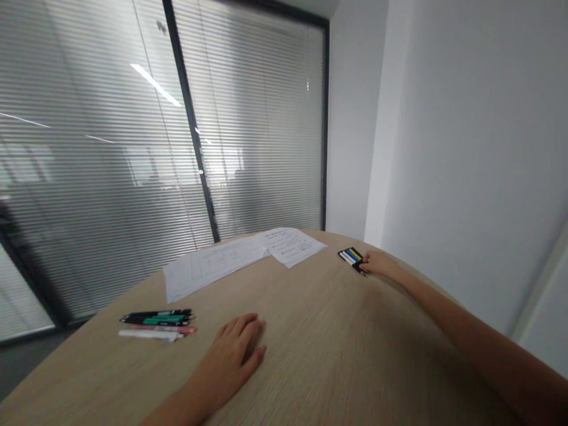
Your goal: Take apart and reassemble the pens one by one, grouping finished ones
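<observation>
My right hand point(378, 264) reaches far across the table, its thumb and fingers closed at the near right end of a row of pens point(350, 255). The pens lie side by side, with white, blue, yellow and black bodies; which of them the fingers grip is partly hidden. My left hand point(235, 349) rests palm down on the table, fingers loosely bent and thumb apart, holding nothing. To its left lies a second bunch of pens and pencils point(155, 319), black and green ones above a pinkish one and a white one point(148, 334).
Printed white papers point(213, 266) overlap along the far side of the round wooden table point(310, 343). Past the table edge stand a glass partition with blinds point(266, 118) and a plain wall point(479, 148) on the right.
</observation>
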{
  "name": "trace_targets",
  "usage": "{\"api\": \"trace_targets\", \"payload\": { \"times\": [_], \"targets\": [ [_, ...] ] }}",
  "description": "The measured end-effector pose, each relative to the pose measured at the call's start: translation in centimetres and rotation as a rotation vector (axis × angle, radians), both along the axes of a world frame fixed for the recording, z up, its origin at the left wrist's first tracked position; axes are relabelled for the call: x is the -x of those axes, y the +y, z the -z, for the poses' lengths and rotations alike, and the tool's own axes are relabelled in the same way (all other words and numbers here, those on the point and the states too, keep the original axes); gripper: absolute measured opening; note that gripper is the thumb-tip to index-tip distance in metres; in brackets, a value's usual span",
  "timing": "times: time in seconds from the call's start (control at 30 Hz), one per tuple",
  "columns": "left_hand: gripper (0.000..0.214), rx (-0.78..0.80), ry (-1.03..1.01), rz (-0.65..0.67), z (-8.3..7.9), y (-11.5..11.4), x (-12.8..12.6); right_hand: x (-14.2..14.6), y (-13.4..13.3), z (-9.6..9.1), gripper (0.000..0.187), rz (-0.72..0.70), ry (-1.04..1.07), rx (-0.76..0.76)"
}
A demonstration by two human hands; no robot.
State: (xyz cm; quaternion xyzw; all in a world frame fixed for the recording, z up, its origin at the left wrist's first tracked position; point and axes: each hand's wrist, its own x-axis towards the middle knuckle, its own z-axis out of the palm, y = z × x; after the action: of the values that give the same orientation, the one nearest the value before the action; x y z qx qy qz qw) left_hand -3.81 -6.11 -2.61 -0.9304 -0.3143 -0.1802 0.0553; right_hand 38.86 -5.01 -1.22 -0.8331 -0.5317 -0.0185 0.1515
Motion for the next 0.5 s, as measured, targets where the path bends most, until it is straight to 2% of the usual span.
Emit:
{"api": "trace_targets", "payload": {
  "times": [0.1, 0.23, 0.5],
  "targets": [
    [0.031, -0.004, 0.021, -0.001, -0.1, 0.0, 0.1, -1.6, 0.4, 0.0, 0.026, -0.023, 0.023, -0.070],
    [0.030, -0.018, 0.029, 0.003, -0.1, 0.0, 0.0, -2.5, 0.6, 1.1, 0.035, -0.141, 0.044, -0.139],
    [0.030, -0.032, 0.023, 0.010, 0.1, 0.2, 0.1, -3.8, 0.8, 3.1, 0.041, -0.304, 0.108, -0.139]
  ]
}}
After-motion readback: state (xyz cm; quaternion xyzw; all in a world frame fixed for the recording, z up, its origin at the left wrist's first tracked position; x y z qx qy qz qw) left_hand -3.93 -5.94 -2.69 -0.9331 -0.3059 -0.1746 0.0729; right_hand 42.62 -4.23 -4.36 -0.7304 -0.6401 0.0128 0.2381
